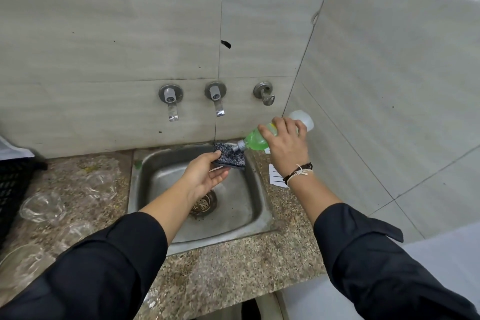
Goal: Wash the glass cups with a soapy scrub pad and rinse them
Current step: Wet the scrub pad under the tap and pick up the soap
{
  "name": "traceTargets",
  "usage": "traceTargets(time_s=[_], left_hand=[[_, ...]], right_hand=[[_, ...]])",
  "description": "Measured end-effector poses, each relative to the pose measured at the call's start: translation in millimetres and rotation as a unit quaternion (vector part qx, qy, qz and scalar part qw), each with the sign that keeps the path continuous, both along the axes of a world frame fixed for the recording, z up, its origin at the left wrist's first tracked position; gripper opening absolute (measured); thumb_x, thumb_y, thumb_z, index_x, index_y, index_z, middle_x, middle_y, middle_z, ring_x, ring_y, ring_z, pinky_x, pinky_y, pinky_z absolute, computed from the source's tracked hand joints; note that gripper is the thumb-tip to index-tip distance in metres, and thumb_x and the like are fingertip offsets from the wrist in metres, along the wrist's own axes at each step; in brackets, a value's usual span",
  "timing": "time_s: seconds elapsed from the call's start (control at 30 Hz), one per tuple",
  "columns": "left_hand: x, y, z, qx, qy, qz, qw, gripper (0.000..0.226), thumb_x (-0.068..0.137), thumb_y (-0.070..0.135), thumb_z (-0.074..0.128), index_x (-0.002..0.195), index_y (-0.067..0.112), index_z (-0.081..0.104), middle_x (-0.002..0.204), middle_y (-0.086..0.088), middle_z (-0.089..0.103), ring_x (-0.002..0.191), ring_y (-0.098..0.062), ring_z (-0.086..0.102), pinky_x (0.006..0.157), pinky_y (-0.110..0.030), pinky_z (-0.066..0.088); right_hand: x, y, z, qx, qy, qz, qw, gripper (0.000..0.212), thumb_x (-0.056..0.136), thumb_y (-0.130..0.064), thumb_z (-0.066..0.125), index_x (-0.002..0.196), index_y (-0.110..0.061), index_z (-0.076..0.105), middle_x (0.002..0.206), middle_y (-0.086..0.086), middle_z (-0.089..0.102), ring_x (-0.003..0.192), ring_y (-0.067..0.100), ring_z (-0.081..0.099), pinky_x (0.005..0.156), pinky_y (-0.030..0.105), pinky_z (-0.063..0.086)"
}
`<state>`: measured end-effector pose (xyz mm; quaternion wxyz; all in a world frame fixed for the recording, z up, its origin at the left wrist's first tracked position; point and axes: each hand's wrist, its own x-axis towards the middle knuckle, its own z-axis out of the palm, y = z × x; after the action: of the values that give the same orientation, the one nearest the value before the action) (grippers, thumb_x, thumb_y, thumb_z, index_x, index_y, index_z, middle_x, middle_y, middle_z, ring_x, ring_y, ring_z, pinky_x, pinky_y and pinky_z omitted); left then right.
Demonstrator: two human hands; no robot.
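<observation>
My left hand [205, 174] holds a grey scrub pad [230, 155] by its edge over the back of the steel sink [255, 189]. My right hand [287, 144] grips a clear bottle of green dish soap [255, 141], tipped down to the left with its grey nozzle touching the pad. Several clear glass cups [42, 206] lie on the speckled stone counter [220, 275] to the left of the sink; they are hard to make out against the stone.
Two taps [171, 101] [217, 97] and a third wall fitting [265, 93] stick out of the tiled wall above the sink; no water runs. A black mesh crate [13, 184] stands at the far left. A white card [276, 175] lies right of the sink.
</observation>
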<state>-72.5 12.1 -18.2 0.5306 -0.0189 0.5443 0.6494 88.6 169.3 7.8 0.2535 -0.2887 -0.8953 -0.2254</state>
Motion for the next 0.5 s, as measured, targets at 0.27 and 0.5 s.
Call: traceTargets(time_s=[0.27, 0.5], left_hand=[[1.7, 7.2, -3.4, 0.004, -0.032, 0.037, 0.999, 0.006, 0.101, 0.015, 0.061, 0.104, 0.010, 0.059, 0.095, -0.013, 0.067, 0.086, -0.029, 0.069, 0.074, -0.034, 0.056], [-0.1, 15.5, -16.1, 0.003, -0.051, 0.075, 0.996, 0.021, 0.100, 0.018, 0.063, 0.117, 0.007, 0.057, 0.096, -0.013, 0.069, 0.085, -0.027, 0.072, 0.065, -0.032, 0.060]], right_hand=[[1.5, 30.3, -28.4, -0.456, 0.131, -0.115, 0.872, 0.056, 0.073, -0.019, 0.072, 0.126, -0.031, 0.059, 0.110, 0.006, 0.065, 0.105, 0.034, 0.061, 0.086, 0.041, 0.051], [-6.0, 80.8, -68.2, -0.616, 0.329, -0.132, 0.704, 0.048, 0.072, -0.018, 0.086, 0.110, -0.021, 0.057, 0.103, 0.003, 0.066, 0.093, 0.028, 0.064, 0.081, 0.037, 0.052]])
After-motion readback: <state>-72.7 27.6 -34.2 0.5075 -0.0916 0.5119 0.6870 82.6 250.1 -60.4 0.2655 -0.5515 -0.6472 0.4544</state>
